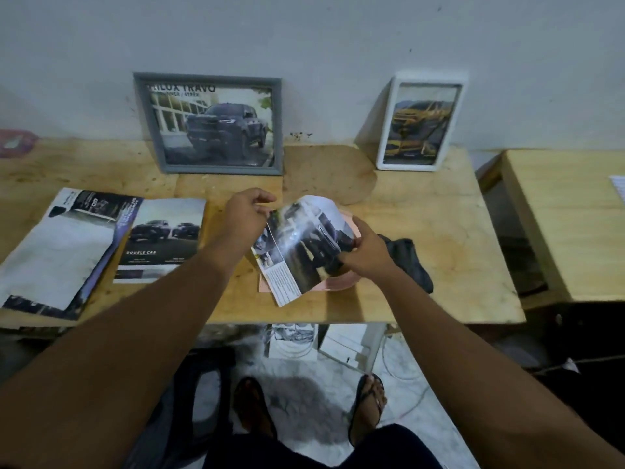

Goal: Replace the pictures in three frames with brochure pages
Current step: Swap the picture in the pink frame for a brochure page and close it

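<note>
- The left hand (pixel 248 214) pinches the upper left edge of a curled brochure page (pixel 301 245); the right hand (pixel 365 257) grips its right edge, fingers curled round it
- The page is held just above a pink frame (pixel 343 281) lying flat on the wooden table (pixel 422 231); a black cloth (pixel 411 262) lies just beside the frame, at its right
- A grey frame (pixel 216 125) and a white frame (pixel 419 125) lean on the wall, each showing a car picture; brochures (pixel 162 238) lie at the table's left

Left frame (pixel 209 125), right frame (pixel 419 123) at table's (pixel 422 231) back, brochures (pixel 159 238) left, page (pixel 301 245) centre
</note>
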